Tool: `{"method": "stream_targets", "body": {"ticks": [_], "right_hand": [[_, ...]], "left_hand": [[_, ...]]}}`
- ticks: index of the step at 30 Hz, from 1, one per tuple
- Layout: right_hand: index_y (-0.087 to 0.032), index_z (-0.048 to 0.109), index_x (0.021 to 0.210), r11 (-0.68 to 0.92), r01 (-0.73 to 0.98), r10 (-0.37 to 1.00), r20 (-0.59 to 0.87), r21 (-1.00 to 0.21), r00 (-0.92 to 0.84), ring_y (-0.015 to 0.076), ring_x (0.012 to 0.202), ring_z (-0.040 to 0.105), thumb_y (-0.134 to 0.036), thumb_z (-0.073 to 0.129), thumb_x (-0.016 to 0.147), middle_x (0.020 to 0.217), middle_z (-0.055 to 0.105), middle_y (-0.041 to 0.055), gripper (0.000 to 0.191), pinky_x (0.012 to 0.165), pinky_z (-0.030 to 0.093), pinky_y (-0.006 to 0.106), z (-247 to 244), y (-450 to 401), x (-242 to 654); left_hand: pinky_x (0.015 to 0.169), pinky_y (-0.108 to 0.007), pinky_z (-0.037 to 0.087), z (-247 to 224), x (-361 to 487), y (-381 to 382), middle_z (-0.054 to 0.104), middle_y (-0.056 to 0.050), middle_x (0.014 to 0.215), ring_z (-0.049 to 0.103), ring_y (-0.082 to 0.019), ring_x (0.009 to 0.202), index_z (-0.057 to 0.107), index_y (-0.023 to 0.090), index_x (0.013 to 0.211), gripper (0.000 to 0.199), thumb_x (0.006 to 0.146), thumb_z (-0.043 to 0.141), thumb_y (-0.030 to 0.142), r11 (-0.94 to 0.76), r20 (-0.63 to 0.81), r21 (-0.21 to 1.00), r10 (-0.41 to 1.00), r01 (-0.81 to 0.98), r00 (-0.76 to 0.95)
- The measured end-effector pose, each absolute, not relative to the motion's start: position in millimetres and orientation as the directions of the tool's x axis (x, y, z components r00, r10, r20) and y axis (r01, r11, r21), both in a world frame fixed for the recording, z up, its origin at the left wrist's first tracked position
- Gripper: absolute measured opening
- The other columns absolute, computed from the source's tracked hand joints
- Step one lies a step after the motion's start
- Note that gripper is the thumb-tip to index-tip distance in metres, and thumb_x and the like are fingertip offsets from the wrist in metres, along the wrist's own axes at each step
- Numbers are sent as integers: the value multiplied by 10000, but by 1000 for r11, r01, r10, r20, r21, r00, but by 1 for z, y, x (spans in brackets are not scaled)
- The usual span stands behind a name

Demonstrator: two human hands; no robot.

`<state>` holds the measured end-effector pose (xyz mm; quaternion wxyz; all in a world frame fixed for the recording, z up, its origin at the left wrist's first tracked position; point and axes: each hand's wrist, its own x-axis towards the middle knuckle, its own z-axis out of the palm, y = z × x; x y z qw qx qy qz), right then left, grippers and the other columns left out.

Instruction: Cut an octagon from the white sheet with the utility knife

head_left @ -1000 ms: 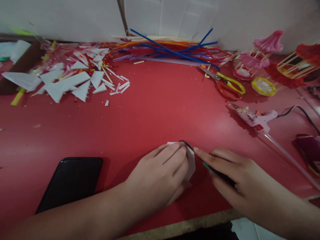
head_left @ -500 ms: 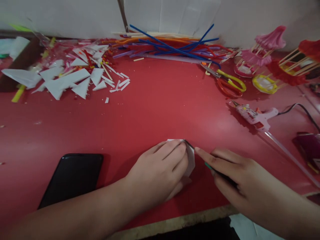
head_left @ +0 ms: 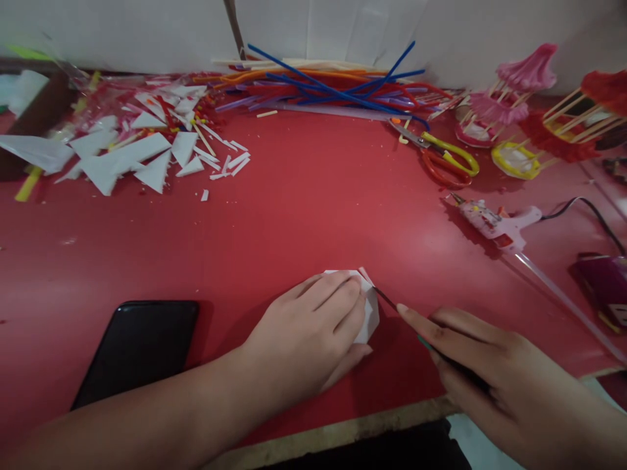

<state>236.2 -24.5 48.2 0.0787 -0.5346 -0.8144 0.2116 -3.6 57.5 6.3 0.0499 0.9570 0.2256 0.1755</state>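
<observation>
My left hand (head_left: 313, 320) is closed over a small white many-sided board piece (head_left: 371, 316), pressing it to the red table with the fingertips. The hand hides much of the piece. In my right hand (head_left: 480, 365) is a slim craft knife (head_left: 385, 297) with a dark blade and a bit of green on its handle. My index finger lies along the blade's back, and its tip touches the piece's upper right edge. A thin white sliver (head_left: 365, 275) stands out at that edge.
A black phone (head_left: 137, 346) lies left of my forearm. White scraps (head_left: 122, 160) are heaped at the back left, with coloured pipe cleaners (head_left: 337, 88) along the wall. At right are scissors (head_left: 448, 156), a glue gun (head_left: 499, 225) and pink and red stick models (head_left: 524, 78).
My right hand has drawn the knife down and to the right along the piece's edge. A thin sliver now parts from that edge. My left hand stays on the piece.
</observation>
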Motion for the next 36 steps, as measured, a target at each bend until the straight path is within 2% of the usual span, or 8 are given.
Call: {"method": "stream_targets", "body": {"ticks": [9, 12, 15, 18, 20, 23, 27, 36], "right_hand": [[-253, 430, 1463, 281, 831, 933, -64, -480, -353, 196, 1087, 682, -132, 429, 920, 1196, 678, 95, 556, 760, 613, 218, 45, -38, 247], [-255, 417, 1472, 238, 825, 942, -86, -512, -325, 183, 1086, 681, -139, 423, 934, 1181, 675, 92, 550, 787, 605, 224, 40, -36, 245], [-257, 441, 1455, 191, 843, 961, -78, -502, -265, 168, 1026, 698, -160, 425, 945, 1152, 674, 88, 520, 790, 601, 236, 36, -31, 245], [-244, 470, 1432, 152, 863, 980, -38, -481, -194, 155, 949, 709, -175, 425, 946, 1089, 677, 82, 493, 769, 597, 242, 36, -25, 245], [-236, 475, 1427, 151, 856, 982, -26, -495, -188, 146, 913, 708, -176, 426, 942, 1053, 678, 77, 491, 760, 591, 239, 37, -21, 242], [-245, 468, 1436, 169, 831, 976, -31, -530, -218, 142, 886, 703, -162, 431, 934, 1042, 677, 70, 510, 749, 585, 237, 37, -17, 237], [-257, 456, 1453, 171, 800, 967, -58, -575, -249, 171, 926, 696, -122, 432, 918, 1091, 672, 85, 553, 812, 588, 296, 36, -12, 232], [-271, 406, 1489, 197, 751, 951, -63, -631, -302, 169, 1021, 668, -92, 453, 911, 1095, 665, 62, 606, 892, 568, 308, 37, 1, 223]], "left_hand": [[1093, -496, 432, 16, -11, 60, 627, -162, 1259, 553, -327, 1201, 609, 49, 1228, 440, 849, 534, 259, -923, 229, 191, 373, 334, 899], [1051, -530, 451, 20, -17, 59, 670, -121, 1178, 597, -304, 1106, 645, 100, 1159, 364, 832, 498, 165, -943, 293, 169, 325, 286, 899], [901, -439, 536, 23, -19, 57, 714, -62, 992, 637, -235, 933, 680, 143, 1020, 296, 839, 466, 50, -948, 413, 127, 319, 294, 853], [762, -421, 567, 24, -17, 54, 720, -78, 981, 646, -255, 890, 689, 134, 993, 196, 894, 524, 168, -897, 433, 96, 427, 431, 794], [749, -452, 577, 23, -16, 53, 711, -113, 1089, 648, -300, 950, 682, 112, 1077, 291, 911, 592, 333, -836, 381, 63, 524, 544, 762], [816, -454, 586, 19, -15, 51, 691, -133, 1186, 652, -307, 1025, 669, 103, 1142, 401, 903, 641, 424, -834, 337, 25, 527, 552, 780], [926, -448, 566, 12, -16, 52, 688, -127, 1208, 647, -287, 1097, 658, 114, 1184, 287, 921, 591, 208, -890, 360, 33, 435, 454, 825], [1058, -506, 483, 14, -19, 58, 611, -167, 1323, 554, -333, 1249, 611, 75, 1233, 406, 856, 489, 165, -931, 246, 194, 352, 310, 903]]}}
